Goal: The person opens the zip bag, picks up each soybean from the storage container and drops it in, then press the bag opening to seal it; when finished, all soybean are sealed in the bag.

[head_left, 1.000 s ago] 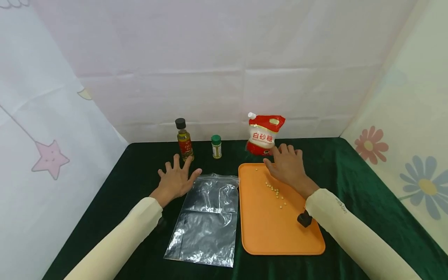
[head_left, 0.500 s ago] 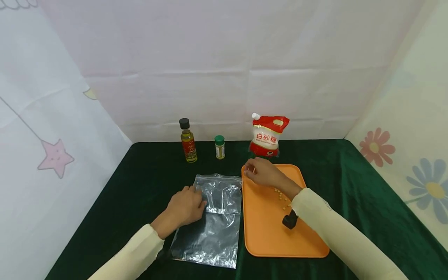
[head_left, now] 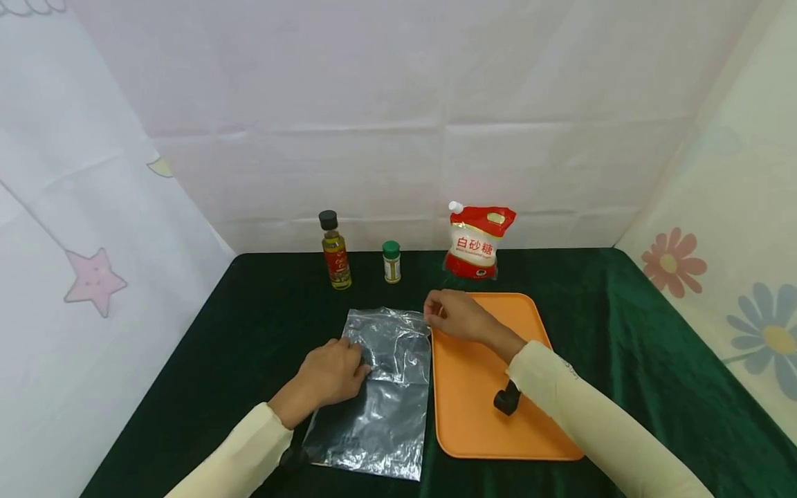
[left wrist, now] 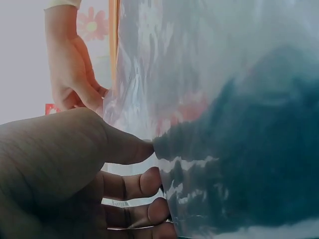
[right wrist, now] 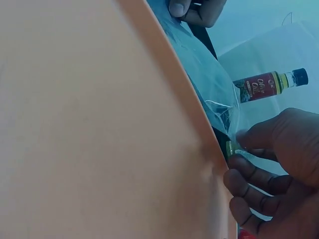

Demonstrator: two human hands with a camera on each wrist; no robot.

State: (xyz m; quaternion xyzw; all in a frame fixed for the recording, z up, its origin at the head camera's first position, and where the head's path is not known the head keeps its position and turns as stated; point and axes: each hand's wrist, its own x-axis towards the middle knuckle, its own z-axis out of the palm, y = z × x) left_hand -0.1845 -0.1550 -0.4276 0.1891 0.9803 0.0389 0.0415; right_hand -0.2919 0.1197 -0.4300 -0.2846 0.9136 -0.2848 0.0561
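A clear zip bag [head_left: 389, 422] lies flat left of the orange tray [head_left: 486, 432]. My left hand [head_left: 330, 373] holds its left edge; in the left wrist view that hand [left wrist: 75, 144] has its thumb and fingertips against the edge of the bag [left wrist: 234, 119]. At the bag's upper right corner, my right hand [head_left: 461, 318] reaches across the tray's top left corner. The right wrist view shows the right hand [right wrist: 286, 159] with curled fingers, its thumb tip pinching the corner of the bag [right wrist: 204, 74]. The small yellow pieces on the tray are hidden.
Behind the bag stand an oil bottle [head_left: 337, 259] and a small green-capped jar [head_left: 391, 263]. A red and white sugar pouch [head_left: 474, 245] stands behind the tray. Dark green cloth [head_left: 205, 387] covers the table, and pale curtains [head_left: 373, 124] hang around it.
Both hands have come down from spread poses, the left onto the bag's left edge, the right leftward from near the pouch to the bag's upper right corner. The right arm now covers the yellow pieces.
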